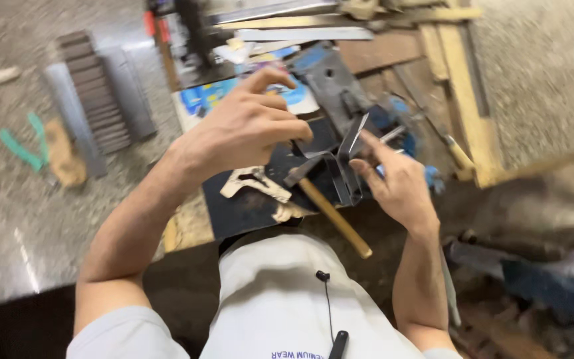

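A bent strip of grey sheet metal (341, 159) stands on a dark steel plate (247, 206) in the middle of the view. My left hand (250, 126) hovers just left of it, fingers curled at the strip's left end. My right hand (393, 179) grips the strip's right side, index finger stretched along its upper flap. A hammer with a wooden handle (333, 216) lies on the plate under the strip, head pointing left. A pale, rusty cut-out scrap (254, 181) rests on the plate below my left hand. The picture is blurred by motion.
A blue vise (340, 86) sits behind the strip on a wooden frame (463, 86). Stacked grey metal strips (97, 93) and green-handled pliers (24, 143) lie on the speckled floor at left. Metal bars (300, 30) cross the top. Dark clutter (533, 279) fills the lower right.
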